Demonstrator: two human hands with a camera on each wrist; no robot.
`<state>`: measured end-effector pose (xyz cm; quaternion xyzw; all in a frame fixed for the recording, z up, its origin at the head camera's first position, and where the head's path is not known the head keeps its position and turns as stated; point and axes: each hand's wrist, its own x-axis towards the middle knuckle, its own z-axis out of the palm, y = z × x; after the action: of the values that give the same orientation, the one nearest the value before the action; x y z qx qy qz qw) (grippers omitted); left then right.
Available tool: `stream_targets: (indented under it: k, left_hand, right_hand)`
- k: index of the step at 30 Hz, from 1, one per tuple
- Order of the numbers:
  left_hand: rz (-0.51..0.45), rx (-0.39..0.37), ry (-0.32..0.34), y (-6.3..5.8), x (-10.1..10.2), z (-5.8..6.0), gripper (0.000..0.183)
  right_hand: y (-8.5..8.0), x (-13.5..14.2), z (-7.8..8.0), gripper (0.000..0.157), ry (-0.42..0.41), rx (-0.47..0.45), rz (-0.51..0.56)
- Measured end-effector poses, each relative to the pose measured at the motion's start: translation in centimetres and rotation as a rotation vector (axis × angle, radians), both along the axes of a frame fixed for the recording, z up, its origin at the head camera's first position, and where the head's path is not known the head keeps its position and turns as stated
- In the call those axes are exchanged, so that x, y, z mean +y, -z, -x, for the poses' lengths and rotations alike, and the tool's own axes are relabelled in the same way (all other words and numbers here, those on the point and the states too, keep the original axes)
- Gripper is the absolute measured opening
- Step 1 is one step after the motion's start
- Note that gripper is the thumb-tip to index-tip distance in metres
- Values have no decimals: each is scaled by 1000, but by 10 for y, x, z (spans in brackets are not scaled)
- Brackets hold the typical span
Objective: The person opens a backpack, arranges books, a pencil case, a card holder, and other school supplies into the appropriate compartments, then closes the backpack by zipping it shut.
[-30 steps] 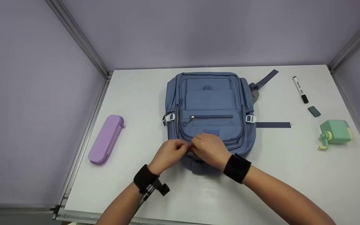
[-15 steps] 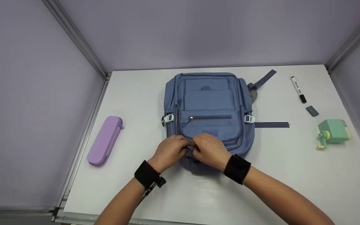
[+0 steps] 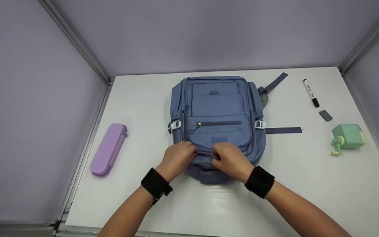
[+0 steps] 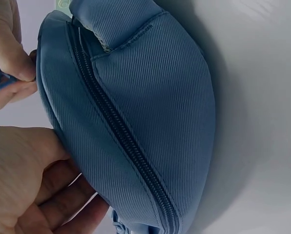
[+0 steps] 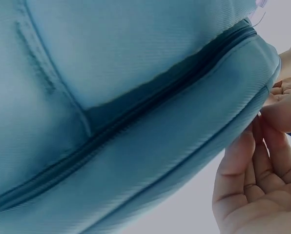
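Note:
A blue backpack (image 3: 219, 105) lies flat, front pocket up, its lower end toward me. My left hand (image 3: 179, 157) pinches the fabric edge at that lower end; in the left wrist view its thumb presses against the cloth and the other fingers curl beneath. To the right, my right hand (image 3: 231, 161) pinches a zipper pull (image 4: 3, 80), a blue loop poking out from its fingers. Between both hands runs a short stretch of zipper (image 3: 205, 154). Another long zipper (image 4: 121, 131) curves along the bag's underside and looks shut in the left wrist view.
A purple pencil case (image 3: 109, 149) lies left of the backpack. On the right are a black-capped marker (image 3: 311, 93), a dark eraser (image 3: 325, 115) and a green crank pencil sharpener (image 3: 347, 136). Bag straps (image 3: 283, 130) stick out rightward. Walls stand around the white table (image 3: 137, 98).
My hands were together at the bag's lower edge. The right hand has moved rightward with the zipper pull, baring a stretch of zipper; the left has shifted its hold on the edge.

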<state>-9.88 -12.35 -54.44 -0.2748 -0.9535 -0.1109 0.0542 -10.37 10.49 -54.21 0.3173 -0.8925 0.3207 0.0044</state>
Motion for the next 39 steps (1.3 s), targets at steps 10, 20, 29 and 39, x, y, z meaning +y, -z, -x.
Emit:
stream_targets:
  k: [10, 20, 29, 39]
  left_hand:
    - [15, 10, 37, -5, 4, 2, 5]
    - [94, -54, 141, -13, 25, 8, 12]
    - [127, -39, 125, -5, 29, 8, 17]
    - [121, 134, 138, -1, 30, 7, 20]
  right_hand:
    - [1, 6, -2, 22, 31, -81, 28]
    - [1, -2, -5, 17, 22, -8, 20]
    - [4, -8, -6, 9, -9, -28, 5]
    - [-2, 12, -7, 8, 54, 8, -40]
